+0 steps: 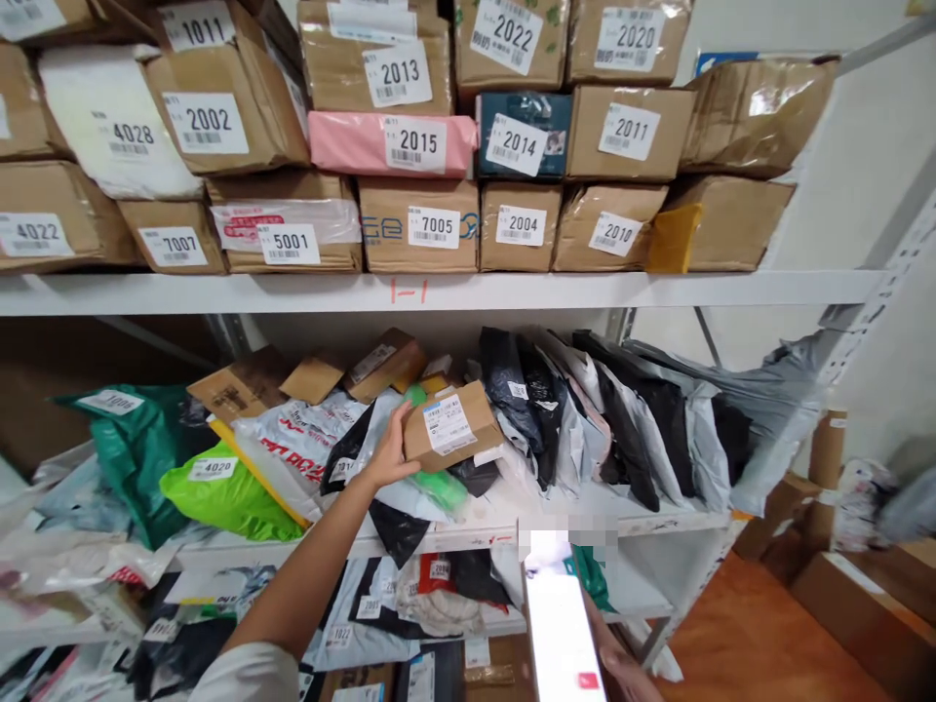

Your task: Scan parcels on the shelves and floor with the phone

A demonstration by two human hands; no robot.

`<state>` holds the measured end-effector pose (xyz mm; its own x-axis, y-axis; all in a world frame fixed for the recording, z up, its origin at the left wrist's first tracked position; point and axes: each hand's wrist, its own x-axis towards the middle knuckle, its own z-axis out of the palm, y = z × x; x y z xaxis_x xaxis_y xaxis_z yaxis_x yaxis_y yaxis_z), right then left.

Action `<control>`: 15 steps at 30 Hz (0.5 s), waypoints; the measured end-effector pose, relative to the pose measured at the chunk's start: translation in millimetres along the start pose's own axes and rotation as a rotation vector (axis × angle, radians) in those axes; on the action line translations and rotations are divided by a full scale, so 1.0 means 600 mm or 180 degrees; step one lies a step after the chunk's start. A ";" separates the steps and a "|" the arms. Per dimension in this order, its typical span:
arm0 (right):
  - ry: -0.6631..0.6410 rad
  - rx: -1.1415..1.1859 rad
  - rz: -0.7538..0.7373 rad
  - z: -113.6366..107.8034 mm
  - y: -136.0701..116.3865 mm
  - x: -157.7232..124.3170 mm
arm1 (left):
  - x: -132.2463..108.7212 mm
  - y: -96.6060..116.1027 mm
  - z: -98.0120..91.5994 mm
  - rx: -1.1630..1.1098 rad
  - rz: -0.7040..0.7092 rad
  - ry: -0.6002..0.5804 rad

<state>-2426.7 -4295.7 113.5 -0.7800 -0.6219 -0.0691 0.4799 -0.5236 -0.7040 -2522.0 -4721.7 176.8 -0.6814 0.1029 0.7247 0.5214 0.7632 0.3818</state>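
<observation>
My left hand (390, 450) grips the left end of a small brown cardboard box (479, 429). A white shipping label on its face is turned towards me. The box is above the middle shelf, in front of a green wrapped parcel (443, 490) and several mailing bags. At the lower right my right hand (618, 658) is closed around a smartphone (560, 624), its fingers partly hidden behind it. The phone's bright screen faces me, washed out to white with a small red patch near the bottom.
Numbered boxes such as a pink one (351, 146) are stacked on the upper shelf (512, 291). Dark and grey mailing bags (621, 419) stand upright at the right of the middle shelf. A lime bag (219, 492) lies left. Cartons (863, 604) sit on the floor at right.
</observation>
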 end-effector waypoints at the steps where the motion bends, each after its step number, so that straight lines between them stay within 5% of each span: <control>1: -0.0113 0.0027 0.0026 0.016 0.004 0.019 | -0.002 -0.002 0.000 0.0026 0.0056 0.0065; 8: -0.1166 -0.0452 0.0377 0.120 -0.004 0.118 | -0.014 -0.013 -0.015 0.0105 0.0294 0.0245; 15: -0.1200 -0.1025 0.0146 0.219 -0.017 0.171 | -0.025 -0.022 -0.018 0.0114 0.0152 0.0267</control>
<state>-2458.8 -4430.6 206.1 -0.5329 -0.8385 0.1136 0.3155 -0.3214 -0.8928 -2513.4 -4740.0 167.2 -0.6099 0.0871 0.7877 0.5326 0.7811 0.3260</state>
